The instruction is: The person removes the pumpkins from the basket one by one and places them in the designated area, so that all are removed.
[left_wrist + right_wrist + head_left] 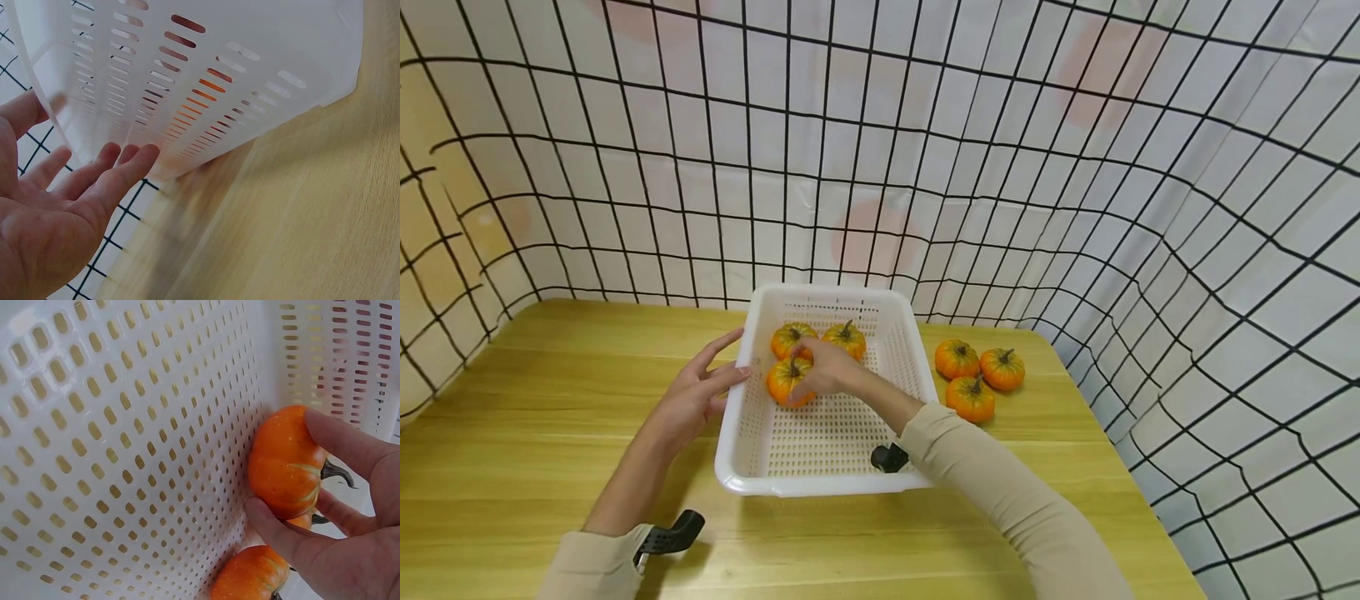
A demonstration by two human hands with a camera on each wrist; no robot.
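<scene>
A white perforated plastic basket (831,486) stands on the table with several small orange pumpkins inside. My right hand (829,367) reaches into it and grips the front-left pumpkin (780,385), thumb and fingers on opposite sides, as the right wrist view shows. That pumpkin's curved stem (337,474) points toward the palm. Behind it sit a back-left pumpkin (790,337) and a back-right pumpkin (847,340). My left hand (688,398) holds the basket's left side; its thumb crosses the rim while the other fingers (128,175) lie by the outer wall.
Three more pumpkins (972,400) are grouped on the wooden table (550,417) to the right of the basket. A black wire grid (820,175) backed by pale sheeting encloses the back and sides. Each wrist carries a black camera mount (673,533).
</scene>
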